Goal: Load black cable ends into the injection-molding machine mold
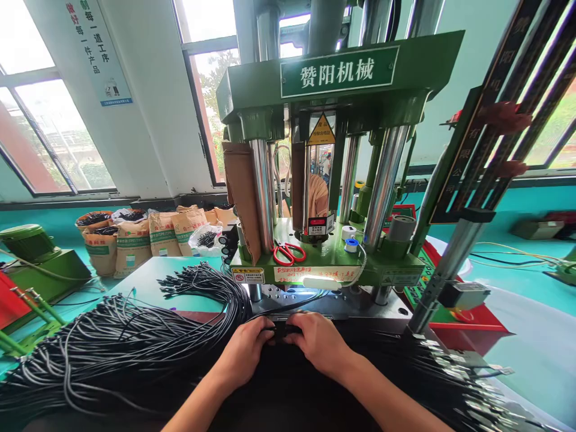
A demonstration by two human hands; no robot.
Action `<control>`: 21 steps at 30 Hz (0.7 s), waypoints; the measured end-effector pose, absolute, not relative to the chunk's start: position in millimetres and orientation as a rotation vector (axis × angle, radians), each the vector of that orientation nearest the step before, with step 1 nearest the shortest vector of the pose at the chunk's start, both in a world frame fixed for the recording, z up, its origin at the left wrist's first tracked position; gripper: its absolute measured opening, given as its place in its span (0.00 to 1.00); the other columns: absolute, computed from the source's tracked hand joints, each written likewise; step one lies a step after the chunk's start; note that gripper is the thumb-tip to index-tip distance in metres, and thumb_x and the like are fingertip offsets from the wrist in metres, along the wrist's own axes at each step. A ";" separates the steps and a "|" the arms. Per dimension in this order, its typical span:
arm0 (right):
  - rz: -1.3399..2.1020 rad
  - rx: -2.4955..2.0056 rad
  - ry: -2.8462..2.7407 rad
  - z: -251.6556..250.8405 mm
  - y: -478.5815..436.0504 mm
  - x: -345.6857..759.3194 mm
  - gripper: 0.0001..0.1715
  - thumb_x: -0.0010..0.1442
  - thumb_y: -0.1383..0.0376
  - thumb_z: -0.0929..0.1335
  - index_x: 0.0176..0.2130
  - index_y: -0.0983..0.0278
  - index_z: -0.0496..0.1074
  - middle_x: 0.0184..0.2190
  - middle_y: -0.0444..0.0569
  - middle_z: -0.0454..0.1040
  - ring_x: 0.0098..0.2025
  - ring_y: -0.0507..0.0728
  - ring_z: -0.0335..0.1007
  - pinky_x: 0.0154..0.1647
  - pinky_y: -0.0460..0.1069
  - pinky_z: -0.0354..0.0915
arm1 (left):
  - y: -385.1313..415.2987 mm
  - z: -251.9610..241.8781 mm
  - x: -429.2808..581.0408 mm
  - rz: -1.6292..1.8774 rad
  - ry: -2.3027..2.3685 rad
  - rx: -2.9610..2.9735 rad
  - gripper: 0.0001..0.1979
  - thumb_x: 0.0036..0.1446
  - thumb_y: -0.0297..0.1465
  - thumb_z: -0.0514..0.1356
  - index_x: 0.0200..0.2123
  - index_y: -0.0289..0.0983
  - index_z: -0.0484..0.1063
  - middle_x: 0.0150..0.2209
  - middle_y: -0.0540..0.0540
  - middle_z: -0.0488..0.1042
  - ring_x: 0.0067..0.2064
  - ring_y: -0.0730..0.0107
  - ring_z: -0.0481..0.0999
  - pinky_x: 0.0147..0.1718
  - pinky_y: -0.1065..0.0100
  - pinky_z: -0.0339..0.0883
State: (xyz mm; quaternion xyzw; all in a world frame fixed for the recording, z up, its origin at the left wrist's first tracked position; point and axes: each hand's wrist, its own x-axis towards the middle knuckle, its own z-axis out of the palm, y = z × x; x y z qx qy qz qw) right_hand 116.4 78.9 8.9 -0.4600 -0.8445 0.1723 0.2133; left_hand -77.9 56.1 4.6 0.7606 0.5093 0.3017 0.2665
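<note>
My left hand (245, 349) and my right hand (317, 342) are close together in front of the green press, at the near edge of its metal bed (288, 300). Both have fingers curled and pinched on a small black piece (279, 331); its shape is mostly hidden by the fingers and dark surroundings. To the left of my left hand lies a large bundle of black cables (148, 342). Right of my right hand, more black cables with metal-coloured connector ends (450, 372) spread toward the corner. Thin dark cables (297, 300) run across the bed behind my fingers.
The green press (339, 72) towers ahead, with chrome columns (382, 186). Red-handled scissors (289, 254) and a blue-and-white tape roll (351, 245) rest on its ledge. A lit lamp (321, 282) hangs below. Sacks (132, 243) line the wall; a metal post (450, 270) stands right.
</note>
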 end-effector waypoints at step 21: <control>0.580 -1.321 -2.466 17.8 90.8 169.5 0.14 0.57 0.66 0.66 0.43 0.61 0.76 0.41 0.51 0.77 0.46 0.61 0.70 0.47 0.51 0.62 | 57.2 7.5 -77.9 0.736 1.431 2.022 0.08 0.52 0.30 0.59 0.37 0.40 0.72 0.36 0.50 0.76 0.40 0.65 0.73 0.40 0.67 0.62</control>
